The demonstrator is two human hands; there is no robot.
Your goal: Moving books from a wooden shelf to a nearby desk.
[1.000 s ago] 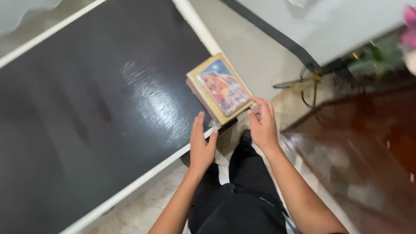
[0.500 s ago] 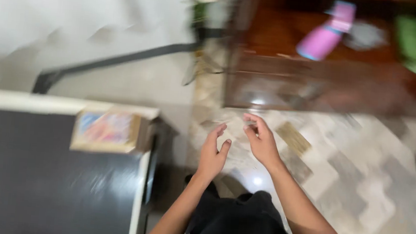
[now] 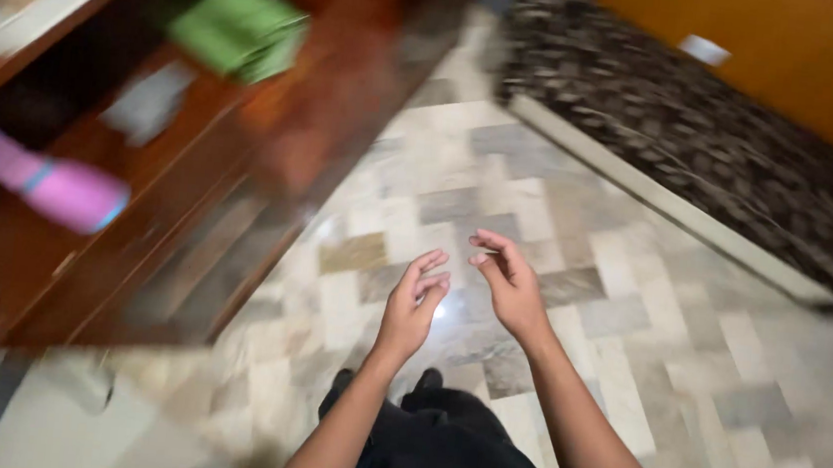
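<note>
My left hand [image 3: 412, 304] and my right hand [image 3: 507, 284] hang in front of me over the tiled floor [image 3: 631, 313], close together, fingers loosely spread, with nothing in either. Below them I see my dark trousers [image 3: 448, 448] and shoe tips. The picture is blurred by head motion. No object lies within reach of the hands.
A dark wooden shelf unit [image 3: 141, 170] stands to the left, with a pink roll [image 3: 44, 186], a green folded cloth [image 3: 239, 28] and a grey item on it. A dark mottled stone step or plinth [image 3: 706, 139] runs along the right below an orange wall [image 3: 804, 57].
My view has swung right, away from the black table and the picture box. My hands left the box and now hang empty over the floor.
</note>
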